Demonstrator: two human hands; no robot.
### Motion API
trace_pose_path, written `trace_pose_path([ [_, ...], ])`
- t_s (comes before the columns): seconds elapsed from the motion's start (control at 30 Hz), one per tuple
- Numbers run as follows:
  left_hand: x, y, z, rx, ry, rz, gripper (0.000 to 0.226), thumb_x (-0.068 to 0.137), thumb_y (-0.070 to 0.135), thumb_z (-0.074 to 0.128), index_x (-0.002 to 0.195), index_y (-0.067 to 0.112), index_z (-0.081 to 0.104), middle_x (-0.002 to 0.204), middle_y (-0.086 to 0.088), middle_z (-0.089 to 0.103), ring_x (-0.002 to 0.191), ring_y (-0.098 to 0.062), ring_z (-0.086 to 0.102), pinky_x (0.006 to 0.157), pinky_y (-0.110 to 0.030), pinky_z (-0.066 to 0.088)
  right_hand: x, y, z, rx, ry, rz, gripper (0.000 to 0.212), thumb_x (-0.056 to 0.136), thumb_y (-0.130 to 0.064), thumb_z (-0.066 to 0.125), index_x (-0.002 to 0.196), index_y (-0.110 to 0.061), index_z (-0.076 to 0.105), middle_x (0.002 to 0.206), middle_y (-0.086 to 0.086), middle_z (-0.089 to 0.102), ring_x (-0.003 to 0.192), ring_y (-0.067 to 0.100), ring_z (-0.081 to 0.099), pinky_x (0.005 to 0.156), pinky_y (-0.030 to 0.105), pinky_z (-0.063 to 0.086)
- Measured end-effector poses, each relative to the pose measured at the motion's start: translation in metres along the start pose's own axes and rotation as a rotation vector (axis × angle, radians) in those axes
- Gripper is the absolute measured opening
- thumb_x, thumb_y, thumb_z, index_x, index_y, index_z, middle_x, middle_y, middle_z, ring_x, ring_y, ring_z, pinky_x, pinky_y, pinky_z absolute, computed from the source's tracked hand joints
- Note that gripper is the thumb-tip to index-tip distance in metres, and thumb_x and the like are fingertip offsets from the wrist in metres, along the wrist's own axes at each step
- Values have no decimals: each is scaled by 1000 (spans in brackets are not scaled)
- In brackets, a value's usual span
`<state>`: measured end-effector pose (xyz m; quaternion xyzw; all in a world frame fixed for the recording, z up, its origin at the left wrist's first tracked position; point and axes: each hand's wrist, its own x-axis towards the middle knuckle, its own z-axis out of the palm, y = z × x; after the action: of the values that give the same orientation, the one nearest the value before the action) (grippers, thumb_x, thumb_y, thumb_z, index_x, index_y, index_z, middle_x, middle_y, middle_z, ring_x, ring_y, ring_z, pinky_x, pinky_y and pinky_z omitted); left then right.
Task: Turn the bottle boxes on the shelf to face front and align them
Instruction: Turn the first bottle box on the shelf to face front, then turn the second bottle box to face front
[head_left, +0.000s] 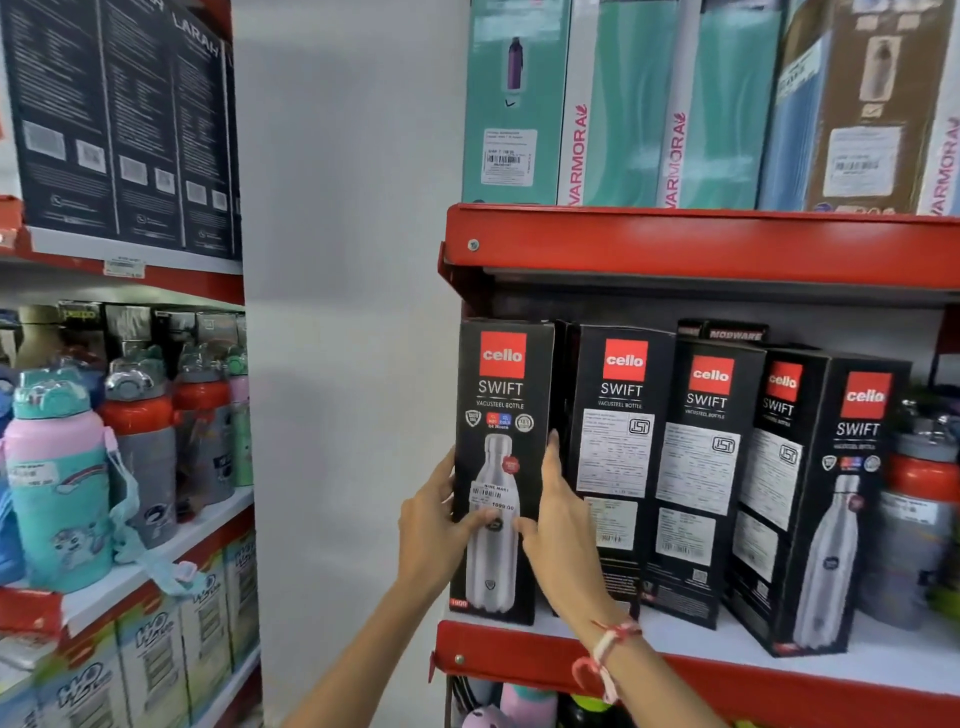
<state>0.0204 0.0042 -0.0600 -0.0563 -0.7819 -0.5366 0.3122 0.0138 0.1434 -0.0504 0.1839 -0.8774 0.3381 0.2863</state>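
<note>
1. Bottle boxes, five black cartons marked "cello SWIFT", stand in a row on the red-edged shelf (519, 644), below a higher shelf of teal and brown cartons (618, 104).
2. The leftmost box (498, 415) stands upright at the shelf's left end, its front with the bottle picture and a white price sticker facing outward.
3. The left hand (431, 525) presses against that box's left edge, thumb lying across the front just below the sticker.
4. The right hand (563, 525) holds the box's right edge, its fingers (551, 457) reaching up between this box and the next, thumb on the front; a red-and-white thread band circles the wrist.
5. Both hands are thus closed around the leftmost box, clasping it from either side.
6. The second box (618, 447), third box (701, 467) and fourth box (774, 467) show printed text panels with barcodes, not the bottle picture, and are angled, each overlapping the next.
7. The fifth box (847, 499) shows its bottle picture and stands turned slightly to the left, nearest the shelf's front edge.
8. Loose bottles (914, 519) stand just right of the row.
</note>
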Motion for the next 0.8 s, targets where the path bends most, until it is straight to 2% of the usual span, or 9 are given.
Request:
trace_pose_path([
  [0.07, 3, -2, 9, 28, 14, 7, 78, 73, 14, 78, 137, 37, 40, 112, 10, 72, 101, -10, 70, 89, -39, 58, 1, 1, 4, -114, 69, 20, 96, 87, -10, 62, 147, -21, -12, 140, 6, 48, 72, 10, 58, 64, 16, 50],
  [0.13, 6, -3, 19, 80, 28, 8, 78, 77, 17, 76, 142, 33, 36, 119, 5, 71, 102, -12, 69, 90, -36, 58, 2, 0, 7, -232, 93, 38, 86, 92, -15, 55, 147, -15, -12, 145, 6, 42, 78, 16, 64, 69, 25, 55],
  [0.27, 6, -6, 28, 137, 76, -1, 78, 81, 23, 74, 146, 31, 30, 118, 1, 71, 99, -17, 70, 86, -32, 56, -1, 4, 7, -438, 83, 5, 69, 97, -17, 47, 149, -10, 2, 156, 4, 22, 66, 9, 61, 66, 20, 55],
  [0.33, 5, -8, 29, 139, 74, 4, 78, 81, 24, 74, 146, 29, 31, 119, 1, 70, 101, -18, 69, 88, -32, 56, -6, 9, 2, -465, 153, -76, 60, 91, -14, 60, 144, -13, 31, 147, 8, 42, 72, 10, 66, 69, 22, 57],
  [0.4, 4, -7, 28, 122, 79, 1, 78, 80, 22, 74, 145, 27, 32, 122, -2, 69, 105, -20, 68, 92, -35, 55, -8, 16, -2, -405, 399, -143, 58, 81, -19, 72, 133, -12, 50, 123, 12, 60, 88, 19, 63, 73, 28, 56],
  [0.47, 2, -6, 29, 109, 87, -5, 77, 81, 20, 74, 145, 25, 33, 125, -4, 67, 110, -23, 65, 96, -42, 53, -7, 18, -9, -372, 528, 15, 75, 78, -41, 67, 140, -12, 38, 126, 16, 48, 102, 27, 47, 81, 36, 48],
  [0.57, -3, -3, 29, 123, 79, -2, 74, 82, 17, 73, 145, 21, 34, 132, -5, 62, 119, -23, 60, 100, -46, 50, -3, 18, -13, -276, 497, 302, 112, 67, -60, 68, 147, -6, 12, 141, 23, 29, 115, 34, 36, 95, 46, 41],
  [0.7, -15, 2, 27, 130, 116, 15, 64, 84, 15, 71, 140, 14, 41, 138, -6, 53, 123, -22, 55, 102, -45, 49, -1, 23, -18, -112, 461, 387, 119, 60, -51, 80, 146, -11, 7, 140, 22, 32, 115, 35, 38, 92, 46, 42],
  [0.8, -26, 12, 29, 161, 187, 93, 58, 84, 15, 70, 136, 13, 45, 136, -4, 47, 122, -18, 51, 103, -36, 48, 0, 27, -27, 12, 441, 415, 121, 56, -47, 82, 146, -21, 6, 139, 19, 36, 118, 36, 39, 88, 47, 45],
])
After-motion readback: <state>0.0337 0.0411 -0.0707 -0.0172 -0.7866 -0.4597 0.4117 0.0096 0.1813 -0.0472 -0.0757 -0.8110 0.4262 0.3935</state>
